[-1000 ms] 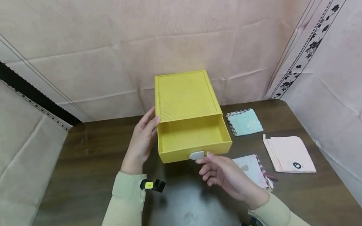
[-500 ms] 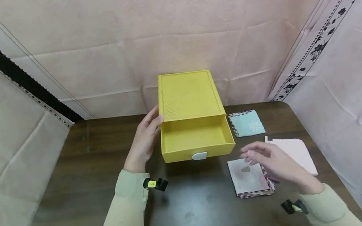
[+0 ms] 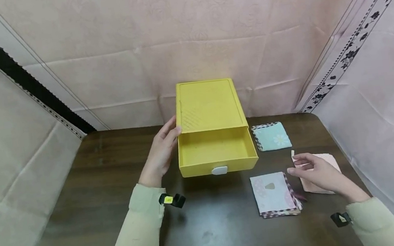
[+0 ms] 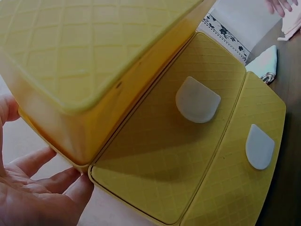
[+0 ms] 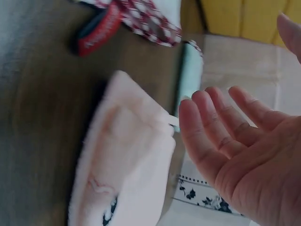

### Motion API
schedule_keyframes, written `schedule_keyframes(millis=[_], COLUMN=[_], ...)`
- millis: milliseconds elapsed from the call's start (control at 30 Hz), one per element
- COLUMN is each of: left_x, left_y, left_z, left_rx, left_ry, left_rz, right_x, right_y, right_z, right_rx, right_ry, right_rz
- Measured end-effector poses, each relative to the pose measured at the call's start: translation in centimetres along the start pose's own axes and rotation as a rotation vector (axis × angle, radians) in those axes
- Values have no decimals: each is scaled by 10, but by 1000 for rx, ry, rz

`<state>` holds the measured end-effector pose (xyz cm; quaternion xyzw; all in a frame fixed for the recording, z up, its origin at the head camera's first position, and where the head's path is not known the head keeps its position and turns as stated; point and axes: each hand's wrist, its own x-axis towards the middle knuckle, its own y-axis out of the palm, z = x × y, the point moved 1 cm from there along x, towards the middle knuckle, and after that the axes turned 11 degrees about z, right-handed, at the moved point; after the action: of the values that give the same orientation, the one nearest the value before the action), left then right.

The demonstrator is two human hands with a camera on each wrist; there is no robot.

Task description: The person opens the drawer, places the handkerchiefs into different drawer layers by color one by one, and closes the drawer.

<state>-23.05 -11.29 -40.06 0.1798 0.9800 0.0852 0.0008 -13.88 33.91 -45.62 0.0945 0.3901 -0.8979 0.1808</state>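
Observation:
A yellow drawer cabinet (image 3: pixel 209 105) stands at the back of the table with its top drawer (image 3: pixel 217 149) pulled out; nothing lies in that drawer. Two closed drawer fronts with white knobs (image 4: pixel 197 100) show below it in the left wrist view. My left hand (image 3: pixel 161 151) rests against the cabinet's left side, fingers extended, thumb by the front corner. Over a folded pale pink cloth (image 5: pixel 127 155) hovers my right hand (image 3: pixel 315 172), its fingers loosely bent and holding nothing. In the right wrist view a gap shows between fingers and cloth.
A folded light blue cloth (image 3: pixel 272 136) lies right of the cabinet. Nearer the front is a folded white cloth (image 3: pixel 271 193) with a checked edge and a red tag (image 5: pixel 99 30). Fabric curtains (image 3: pixel 207 24) enclose the brown table (image 3: pixel 119 213) at the back and sides.
My right hand has left the knob of the pulled-out drawer and moved right, past the white cloth, to over the pink cloth. The left hand has stayed on the cabinet's side.

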Motion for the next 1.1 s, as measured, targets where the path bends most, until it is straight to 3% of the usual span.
schedule_keyframes(millis=[500,833,1100], left_x=[2,1,0], left_y=[-2,2,2], left_z=[2,1,0], left_rx=[4,2,10], left_ry=[-8,-15,-21], left_rz=[10,7,-6], right_x=[35,40,37], right_y=[39,51,56], right_z=[3,8,16], right_rx=[-81,-226,-201], right_ry=[-13,33,156], right_rz=[175,152,133])
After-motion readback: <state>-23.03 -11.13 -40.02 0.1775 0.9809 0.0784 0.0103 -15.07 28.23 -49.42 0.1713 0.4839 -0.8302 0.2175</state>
